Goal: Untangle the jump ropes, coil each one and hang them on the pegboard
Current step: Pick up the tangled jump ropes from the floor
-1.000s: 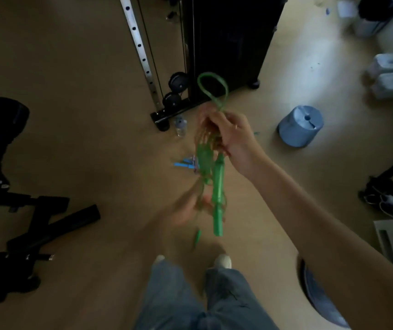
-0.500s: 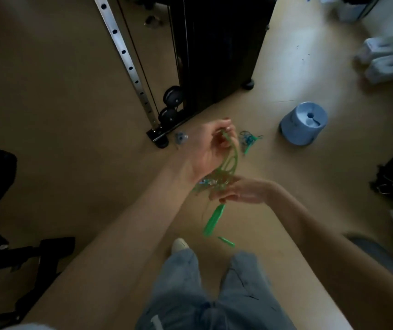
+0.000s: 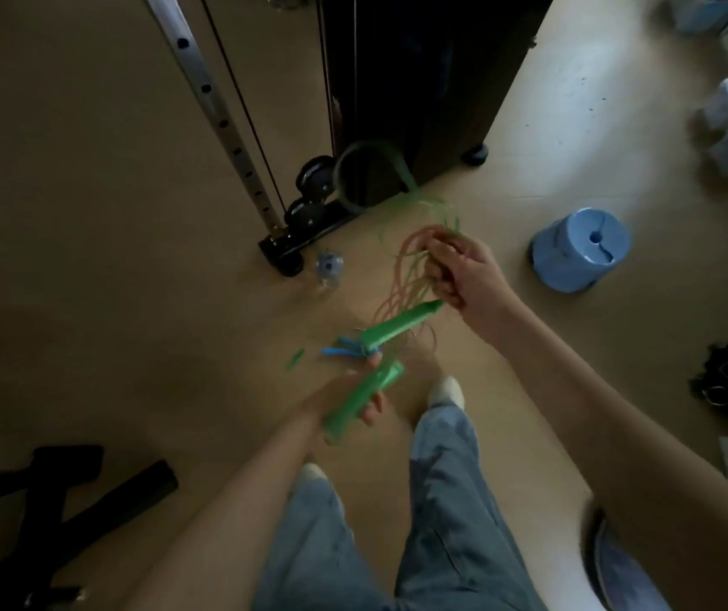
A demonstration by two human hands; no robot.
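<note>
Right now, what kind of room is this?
Probably a home or small gym: a perforated steel upright with cable pulleys of a weight machine, dark equipment lying on the tan floor, and a green jump rope handle in hand.

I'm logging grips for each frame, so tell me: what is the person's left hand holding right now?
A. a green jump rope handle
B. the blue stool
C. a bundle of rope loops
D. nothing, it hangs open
A: the left hand grips a green jump rope handle low in the view, while the right hand holds the bunched rope loops higher up.
</note>
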